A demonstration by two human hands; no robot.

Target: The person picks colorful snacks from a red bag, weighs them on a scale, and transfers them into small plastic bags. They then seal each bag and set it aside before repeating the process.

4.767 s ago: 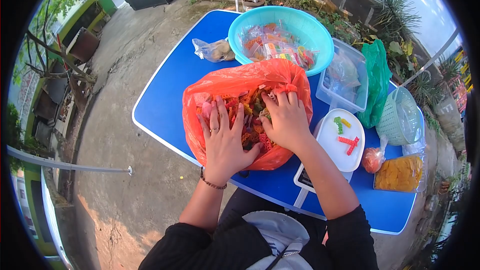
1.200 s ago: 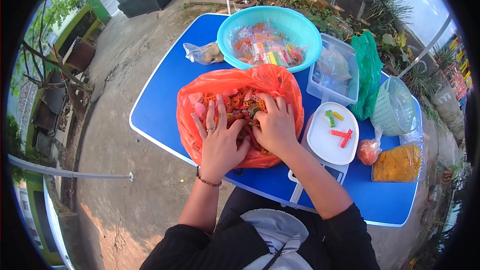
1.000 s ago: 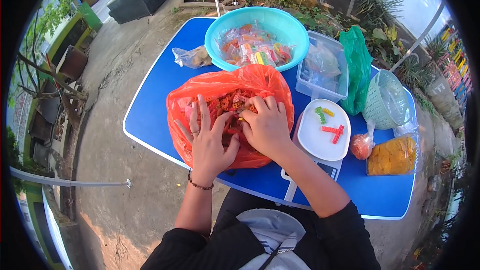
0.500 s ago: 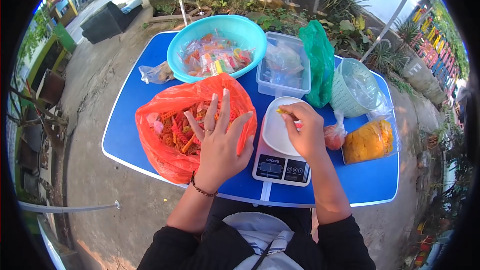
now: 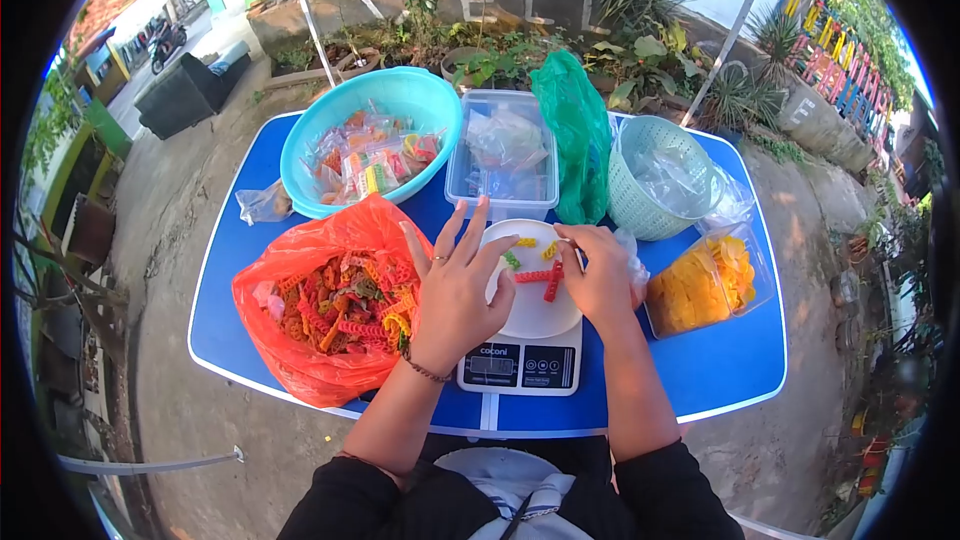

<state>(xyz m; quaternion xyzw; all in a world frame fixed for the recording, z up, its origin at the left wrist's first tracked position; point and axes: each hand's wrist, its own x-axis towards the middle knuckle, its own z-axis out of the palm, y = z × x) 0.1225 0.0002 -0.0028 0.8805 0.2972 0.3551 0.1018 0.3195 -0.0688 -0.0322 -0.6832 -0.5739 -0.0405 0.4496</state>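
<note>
My left hand [image 5: 459,290], fingers spread and holding nothing, hovers between the orange plastic bag [image 5: 300,355] and the white kitchen scale [image 5: 550,340]. Inside the open bag lie many colourful twisted snack pieces [image 5: 345,305]. On the scale's round white plate [image 5: 535,320] sit several red, green and yellow pieces, including a red twisted piece [image 5: 553,281]. Over the plate's right side, my right hand [image 5: 597,275] has its thumb and index finger pinched at a small yellow twisted snack piece [image 5: 549,251]. The scale's display digits are too faint to read.
At the back stand a turquoise basin [image 5: 290,155] with small filled packets, a clear plastic box [image 5: 505,208] of plastic bags, a green bag [image 5: 575,130] and a pale green basket [image 5: 630,180]. A pack of yellow chips [image 5: 690,295] sits right on the blue table [image 5: 640,380].
The view has shifted, so the table things sit further left. My left hand has moved from over the orange bag toward the scale. My right hand has come to the plate's right side.
</note>
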